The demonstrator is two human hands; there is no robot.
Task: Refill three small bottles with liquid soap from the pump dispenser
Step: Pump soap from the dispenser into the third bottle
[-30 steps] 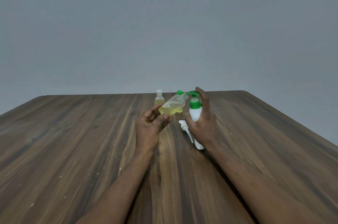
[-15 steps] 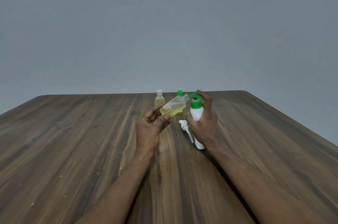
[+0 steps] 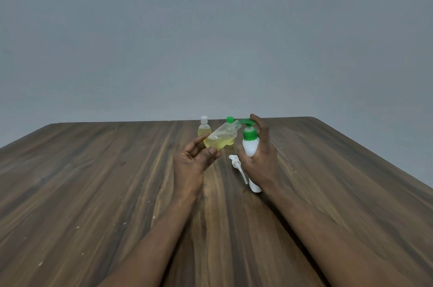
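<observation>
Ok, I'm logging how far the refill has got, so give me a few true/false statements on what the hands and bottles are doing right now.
1. The left hand holds a small clear bottle tilted, with its open neck toward the pump nozzle. True.
2. The right hand lies flat on the table. False: it grips the white pump dispenser, with a finger on the green pump head.
3. The held bottle is empty. False: yellow liquid sits in its lower part.
4. A white-capped small bottle stands upright further back. True.
5. A loose white spray top lies on the table between the hands. True.
</observation>
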